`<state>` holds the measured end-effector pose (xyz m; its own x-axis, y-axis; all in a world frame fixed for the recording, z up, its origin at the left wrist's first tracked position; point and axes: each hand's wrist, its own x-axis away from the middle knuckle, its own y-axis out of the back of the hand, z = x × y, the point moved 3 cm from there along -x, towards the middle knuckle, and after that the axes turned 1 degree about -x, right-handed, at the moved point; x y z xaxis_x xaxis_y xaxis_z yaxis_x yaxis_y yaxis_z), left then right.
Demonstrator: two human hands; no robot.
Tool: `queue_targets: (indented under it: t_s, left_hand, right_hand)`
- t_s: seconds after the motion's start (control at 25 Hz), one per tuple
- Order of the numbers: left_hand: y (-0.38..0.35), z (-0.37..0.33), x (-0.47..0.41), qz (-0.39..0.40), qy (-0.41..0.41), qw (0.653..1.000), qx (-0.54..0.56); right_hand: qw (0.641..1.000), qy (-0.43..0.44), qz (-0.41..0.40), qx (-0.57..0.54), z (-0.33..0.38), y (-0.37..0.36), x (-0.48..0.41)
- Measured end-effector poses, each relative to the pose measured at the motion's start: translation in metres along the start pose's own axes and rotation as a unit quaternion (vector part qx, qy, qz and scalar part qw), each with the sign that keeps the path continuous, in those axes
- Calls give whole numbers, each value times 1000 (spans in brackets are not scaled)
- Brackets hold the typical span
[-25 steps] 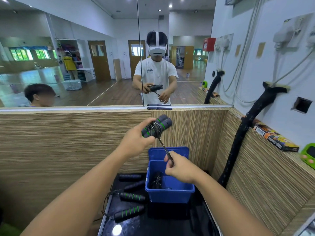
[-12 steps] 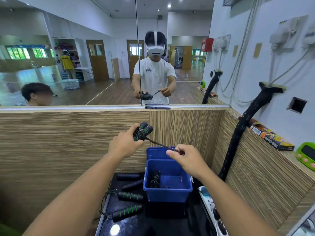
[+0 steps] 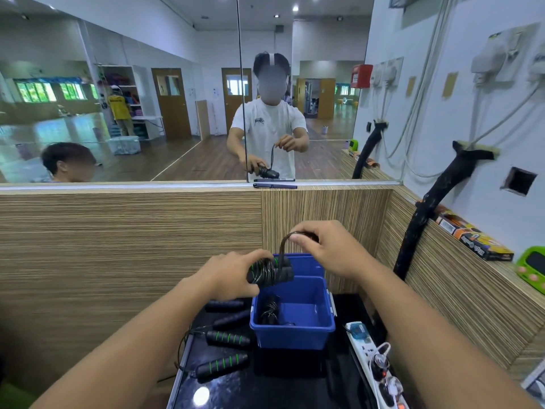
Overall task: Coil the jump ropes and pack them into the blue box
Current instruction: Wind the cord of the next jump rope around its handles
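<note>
The left hand (image 3: 233, 276) gripped the wrapped handles (image 3: 269, 273) just above the blue box (image 3: 292, 339), I think so that the wound cord could not slip off, while the right hand (image 3: 327, 252) pinched a loop of cord (image 3: 283, 246) above them. One coiled rope (image 3: 269, 312) lay inside the box; loose handles (image 3: 227, 339) waited on the table (image 3: 295, 379).

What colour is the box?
The box is blue, clearest in the head view.

**One head cam, wide-angle**

Sits at head height, faces forward and down. Left hand (image 3: 233, 276) and right hand (image 3: 330, 255) near, mid-frame; box (image 3: 295, 338) on table (image 3: 280, 379) just past them; partition (image 3: 118, 246) and mirror (image 3: 177, 113) far.
</note>
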<state>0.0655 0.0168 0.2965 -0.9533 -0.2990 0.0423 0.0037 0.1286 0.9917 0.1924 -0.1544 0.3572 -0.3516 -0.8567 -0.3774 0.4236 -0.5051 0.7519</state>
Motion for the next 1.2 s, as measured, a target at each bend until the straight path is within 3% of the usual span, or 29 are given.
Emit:
queue_targets:
  t_s: [0.24, 0.4, 0.48, 0.64, 0.8, 0.92, 1.08, 1.2]
  left_hand:
    - [-8, -22, 21, 75, -117, 986, 96]
    - [-3, -46, 39, 53, -189, 962, 191]
    - [4, -44, 47, 17, -194, 940, 279]
    - [18, -42, 52, -67, -187, 860, 470]
    - [14, -44, 39, -156, -110, 763, 618]
    - [7, -43, 25, -217, 10, 690, 691]
    - [-2, -42, 13, -234, 82, 680, 690]
    - [-5, -40, 10, -232, 104, 692, 675]
  right_hand:
    - [998, 0, -61, -26, -17, -2, -1]
    - [996, -4, -45, -80, -27, -9, -2]
    - [992, -30, -58, -108, -39, -5, 3]
    - [969, -130, -46, -207, -45, -25, 24]
    - [946, -134, -111, -272, -38, -62, 36]
    - [956, -124, -152, -219, -28, -78, 34]
    - [964, -120, -168, -166, -8, -86, 30]
    - [972, -116, -123, -166, -6, -86, 33]
